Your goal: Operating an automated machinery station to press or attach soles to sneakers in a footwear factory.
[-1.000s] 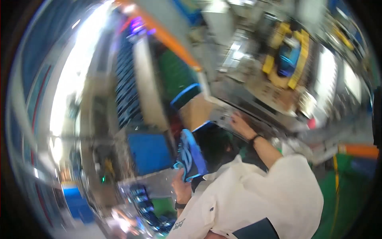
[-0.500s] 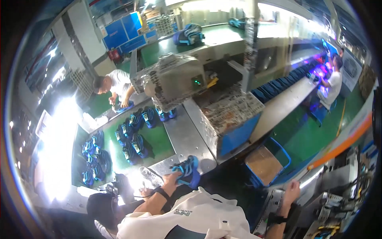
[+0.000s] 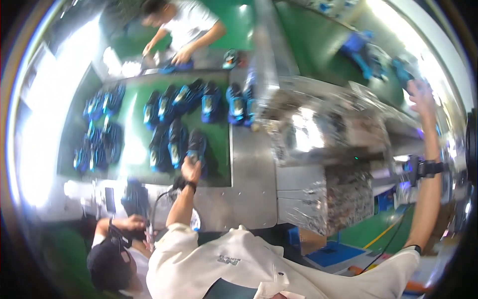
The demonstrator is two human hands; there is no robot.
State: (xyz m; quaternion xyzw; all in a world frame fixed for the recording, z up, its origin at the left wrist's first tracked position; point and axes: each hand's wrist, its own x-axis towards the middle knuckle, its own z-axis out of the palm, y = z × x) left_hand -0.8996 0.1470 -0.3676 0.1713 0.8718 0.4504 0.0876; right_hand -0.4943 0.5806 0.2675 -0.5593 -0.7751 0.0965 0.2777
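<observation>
My left hand (image 3: 191, 170) grips the heel end of a dark blue shoe (image 3: 197, 142) with a bright blue sole. That shoe is over the green work surface (image 3: 216, 172), at the near end of a row of similar shoes (image 3: 175, 142). My right arm is stretched far out to the right. At its end my right hand (image 3: 423, 99) is blurred, with its fingers apart and nothing visible in them. It is nearest to a blue shoe (image 3: 402, 73) on the raised green belt (image 3: 308, 45); I cannot tell whether they touch.
A foil-wrapped machine (image 3: 318, 127) stands between my arms, beside a bare metal plate (image 3: 254, 174). Across the surface a person in white (image 3: 196, 25) handles a blue shoe. Another person in a dark cap (image 3: 112, 264) works close on my left. More shoes (image 3: 94, 144) stand farther left.
The view has swung left and closer to the machine. My left hand has carried the shoe forward over the green surface. My right hand has gone from low right up toward the raised belt.
</observation>
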